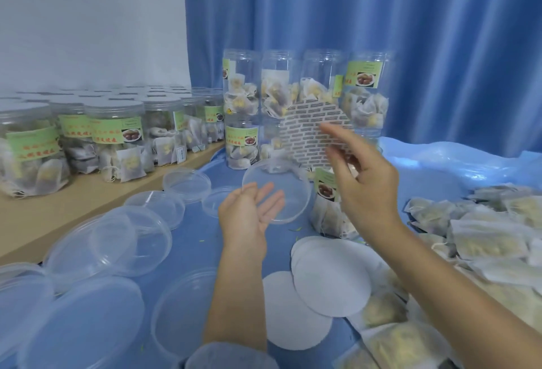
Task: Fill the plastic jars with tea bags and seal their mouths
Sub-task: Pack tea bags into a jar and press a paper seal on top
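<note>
Clear plastic lids (pixel 96 254) lie scattered nearest the camera, across the near left part of the blue-covered desk (pixel 410 180), some overlapping. Just right of them, white round seal liners (pixel 331 277) overlap in a loose pile at the near middle. Loose tea bags (pixel 492 239) are heaped along the right edge.

Above the middle of the desk the left hand (pixel 249 216) is turned palm up with fingers spread, and a clear lid (pixel 281 192) rests against its fingertips. The right hand (pixel 363 180) is raised beside it, thumb and fingers pinching a round printed seal liner (pixel 311 131) held upright. Behind that hand a labelled jar (pixel 328 207) packed with tea bags stands on the desk.

At the far middle, open jars (pixel 305 95) are stacked in two tiers, partly filled with tea bags. Along the left, a bare wooden surface (pixel 73 201) carries rows of capped, filled jars (pixel 114 139) with green labels. A blue curtain (pixel 381 16) hangs behind the desk, beside a white wall (pixel 88 16) on the left.
</note>
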Motion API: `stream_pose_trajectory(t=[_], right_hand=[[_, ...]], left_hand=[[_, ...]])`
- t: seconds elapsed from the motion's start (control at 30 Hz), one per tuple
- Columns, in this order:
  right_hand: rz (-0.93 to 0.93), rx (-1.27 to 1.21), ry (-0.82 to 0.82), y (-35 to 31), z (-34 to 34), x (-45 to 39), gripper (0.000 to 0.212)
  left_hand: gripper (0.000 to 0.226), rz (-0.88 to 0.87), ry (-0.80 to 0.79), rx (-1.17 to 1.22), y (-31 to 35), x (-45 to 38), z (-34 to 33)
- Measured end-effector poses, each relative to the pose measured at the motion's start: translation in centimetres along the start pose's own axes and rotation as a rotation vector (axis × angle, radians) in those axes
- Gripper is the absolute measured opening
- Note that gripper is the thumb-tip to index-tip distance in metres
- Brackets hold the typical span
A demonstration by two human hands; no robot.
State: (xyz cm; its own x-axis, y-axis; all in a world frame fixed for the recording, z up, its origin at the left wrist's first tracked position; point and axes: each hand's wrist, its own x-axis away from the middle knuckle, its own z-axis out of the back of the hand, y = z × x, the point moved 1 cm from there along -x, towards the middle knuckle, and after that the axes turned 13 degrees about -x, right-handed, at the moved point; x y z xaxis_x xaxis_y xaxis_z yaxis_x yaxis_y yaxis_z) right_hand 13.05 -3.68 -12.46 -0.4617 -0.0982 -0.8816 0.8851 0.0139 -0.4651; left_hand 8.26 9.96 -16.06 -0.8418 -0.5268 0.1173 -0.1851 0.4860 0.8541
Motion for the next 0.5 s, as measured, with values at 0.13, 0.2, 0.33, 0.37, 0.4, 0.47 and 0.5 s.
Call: stream_pose_trajectory(t=[0.13,0.2,0.33,0.37,0.4,0.47,0.5], right_hand=[[0.149,0.174,-0.225,-0.2,0.4,0.1,0.059],[0.224,0.215,-0.366,0.1,0.5,0.3,0.045],[0.066,0.262,-0.577,0.5,0.1,0.6,0.027],[0.011,0.263,-0.606,0.6,0.0,0.7,0.032],[-0.020,0.258,-0.632,0.5,-0.1,0.8,0.040],[-0.052,0.246,-0.675,0.3,-0.4,1.0,0.053],[-0.034,0.243,-0.664,0.2,-0.5,1.1,0.052]], left_hand=[[0.021,0.013,-0.042,0.039,0.2,0.5,-0.7],[0.025,-0.008,-0.075,0.092,0.3,0.8,-1.1],[0.034,-0.059,-0.142,0.089,0.3,0.9,-1.1],[0.036,-0.068,-0.160,0.074,0.3,1.0,-1.1],[0.039,-0.077,-0.177,0.056,0.2,1.0,-1.2],[0.043,-0.098,-0.206,0.028,0.2,1.2,-1.4],[0.045,-0.111,-0.214,0.032,0.3,1.3,-1.4]])
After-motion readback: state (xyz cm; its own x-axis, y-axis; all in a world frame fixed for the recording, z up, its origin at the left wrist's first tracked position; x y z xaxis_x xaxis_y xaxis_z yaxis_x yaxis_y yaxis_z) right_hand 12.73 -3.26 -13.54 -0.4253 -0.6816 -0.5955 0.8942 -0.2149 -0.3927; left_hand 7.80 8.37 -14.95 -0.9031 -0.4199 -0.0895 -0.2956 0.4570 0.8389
